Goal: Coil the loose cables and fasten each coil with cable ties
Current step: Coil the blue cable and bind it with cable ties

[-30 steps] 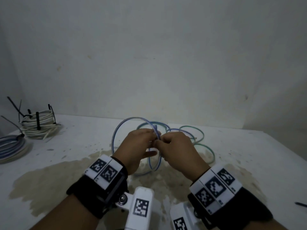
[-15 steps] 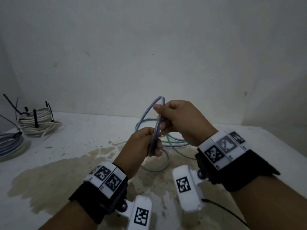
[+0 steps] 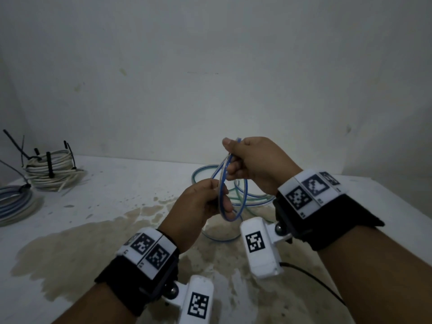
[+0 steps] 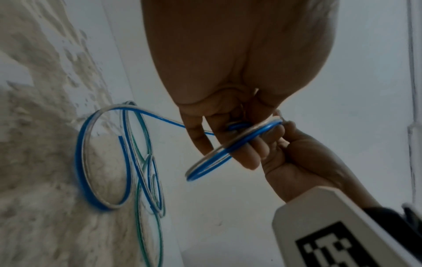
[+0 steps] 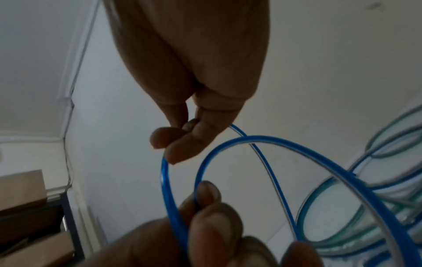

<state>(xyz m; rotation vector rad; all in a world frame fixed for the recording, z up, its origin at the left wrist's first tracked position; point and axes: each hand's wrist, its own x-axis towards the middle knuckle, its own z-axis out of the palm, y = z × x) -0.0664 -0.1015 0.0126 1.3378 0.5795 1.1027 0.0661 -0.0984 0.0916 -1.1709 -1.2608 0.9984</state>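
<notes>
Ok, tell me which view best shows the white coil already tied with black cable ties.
The head view: the white coil sits at the table's far left, its black ties sticking up. Neither wrist view shows it; both show only the blue cable and hands.

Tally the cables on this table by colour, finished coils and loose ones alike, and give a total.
White tied coil: 1
Grey-blue coil at the left edge: 1
Blue cable held in both hands: 1
Green loose cable on the table: 1
Total: 4

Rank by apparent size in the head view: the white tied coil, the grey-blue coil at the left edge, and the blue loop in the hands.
1. White tied coil
2. Grey-blue coil, cut off by the frame, so unsure
3. Blue loop, seen almost edge-on
</notes>
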